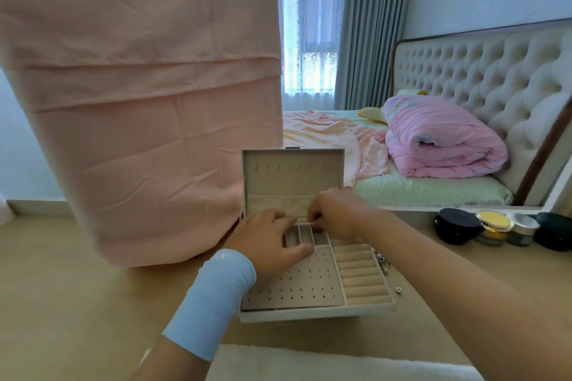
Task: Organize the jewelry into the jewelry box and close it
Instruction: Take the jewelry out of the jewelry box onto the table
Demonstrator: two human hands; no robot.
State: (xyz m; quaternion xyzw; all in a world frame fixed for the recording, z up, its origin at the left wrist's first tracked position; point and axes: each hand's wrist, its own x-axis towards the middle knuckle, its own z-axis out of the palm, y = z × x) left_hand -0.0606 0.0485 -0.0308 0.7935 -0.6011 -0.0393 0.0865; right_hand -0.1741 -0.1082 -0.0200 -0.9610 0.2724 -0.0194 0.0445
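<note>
beige velvet is lining the open jewelry box (pixel 309 315), which is sitting at the middle of the wooden surface (pixel 93 303) with its lid (pixel 291 179) standing upright at the back, leaving the tray free for both hands. the left hand (pixel 269 241), wearing a blue wristband (pixel 213 294), is lying flat over the back left of the tray with its fingers (pixel 288 221) relaxed and slightly apart, probably steadying the box so it is not sliding. the right hand (pixel 337 213) is reaching over the small compartments (pixel 305 233) at the back, its fingertips (pixel 312 217) bunched together as if setting something down; whether they are pinching a piece is too small to tell. the holed earring panel (pixel 297 283) and the ring rolls (pixel 356 272) are showing no jewelry. a small cluster of jewelry (pixel 382 260) is lying on the surface just beside the box's right wall, and one tiny piece (pixel 398 289) is waiting near its front right corner, so sorting looks early. cosmetic jars (pixel 492 227) are standing at the back right, and a pink cloth (pixel 139 102) is hanging at the back left.
</note>
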